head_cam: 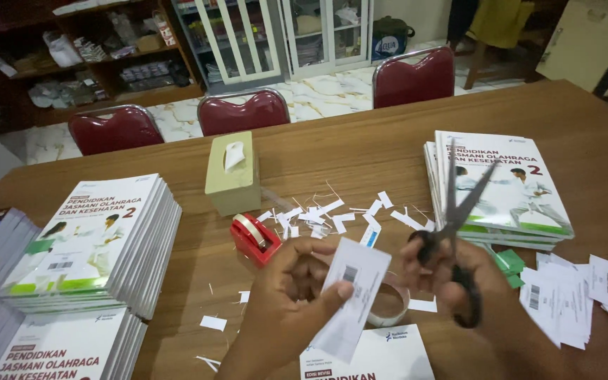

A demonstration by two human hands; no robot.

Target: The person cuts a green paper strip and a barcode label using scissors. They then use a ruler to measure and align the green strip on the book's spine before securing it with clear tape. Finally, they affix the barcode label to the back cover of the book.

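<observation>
My left hand (pixel 286 302) pinches a small white paper slip (pixel 352 295) with a barcode printed on it, held upright over the table. My right hand (pixel 452 278) grips black scissors (pixel 459 211) by the handles, blades open and pointing up and away, just right of the slip. The blades are not touching the paper. Under my hands lie a roll of clear tape (pixel 388 304) and a white book (pixel 374 355).
Stacks of white-and-green books sit at left (pixel 100 239), lower left (pixel 58 352) and right (pixel 508 186). A red tape dispenser (pixel 255 238), a beige tissue box (pixel 233 172), paper scraps (pixel 332 214), and barcode slips (pixel 578 295) lie on the wooden table (pixel 360 148). Red chairs (pixel 244 112) stand behind.
</observation>
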